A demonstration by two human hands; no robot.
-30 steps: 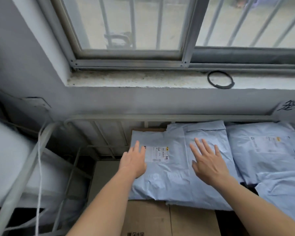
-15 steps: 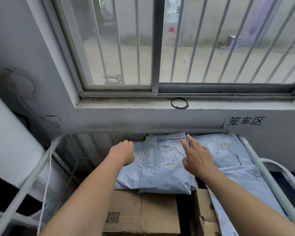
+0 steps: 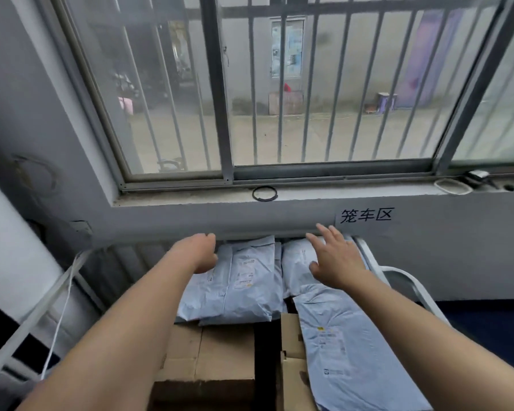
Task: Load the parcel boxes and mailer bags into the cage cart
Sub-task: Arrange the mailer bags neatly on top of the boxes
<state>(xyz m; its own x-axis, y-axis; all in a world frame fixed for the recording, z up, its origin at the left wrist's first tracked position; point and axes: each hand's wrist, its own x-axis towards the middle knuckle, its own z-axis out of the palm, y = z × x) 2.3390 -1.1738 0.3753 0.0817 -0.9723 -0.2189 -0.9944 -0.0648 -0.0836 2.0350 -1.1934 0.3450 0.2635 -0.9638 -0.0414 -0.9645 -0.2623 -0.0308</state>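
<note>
Several pale blue mailer bags lie inside the grey metal cage cart: one stacked bag in the middle, another to the right. They rest on brown cardboard boxes. My left hand hovers over the far left corner of the middle bag, fingers curled loosely, nothing in it. My right hand is raised above the far right bag with fingers spread, holding nothing.
The cart stands against a grey wall under a barred window. A black ring lies on the sill. A label with black characters is on the wall. White strapping hangs at the left.
Both hands have lifted off the mailer bags and drawn back a little. The view has tilted up, showing more of the window and less of the cart.
</note>
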